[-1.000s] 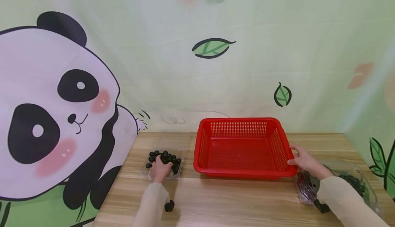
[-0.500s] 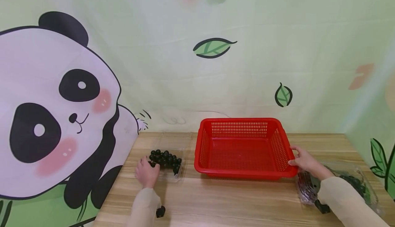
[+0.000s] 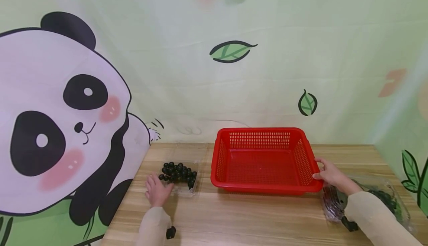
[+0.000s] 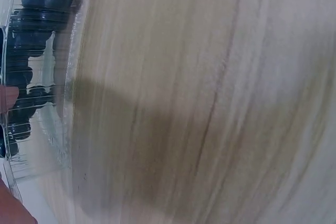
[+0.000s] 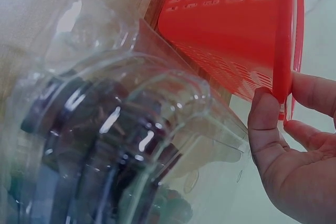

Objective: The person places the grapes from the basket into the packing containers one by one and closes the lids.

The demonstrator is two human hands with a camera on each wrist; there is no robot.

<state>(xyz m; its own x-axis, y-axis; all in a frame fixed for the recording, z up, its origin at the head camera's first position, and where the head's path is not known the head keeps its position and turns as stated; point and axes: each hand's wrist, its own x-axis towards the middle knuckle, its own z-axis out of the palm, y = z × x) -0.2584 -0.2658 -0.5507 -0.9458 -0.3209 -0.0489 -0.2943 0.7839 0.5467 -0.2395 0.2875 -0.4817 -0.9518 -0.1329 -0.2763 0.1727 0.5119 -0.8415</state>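
Note:
A clear plastic box (image 4: 71, 77) stands on the left of the table with a bunch of dark grapes (image 3: 180, 172) in it. At its near left corner is my left hand (image 3: 158, 191), fingers spread loosely outside the box and thumb right at the near wall. The left wrist view shows only bits of that hand at its left edge. On the right, my right hand (image 3: 331, 172) pinches the rim of a red plastic basket (image 3: 260, 191), thumb on one side and fingers on the other. The basket holds nothing, and slotted walls surround its floor.
A second clear plastic box (image 5: 136, 93) with dark and green contents sits on the right, partly under my right forearm. Wooden tabletop (image 3: 254, 220) stretches in front of the basket. A printed panda backdrop (image 3: 267, 90) rises behind the table.
My left hand has come up off the grapes and moved left and toward me, to the box's near left corner. My right hand and the basket have stayed put.

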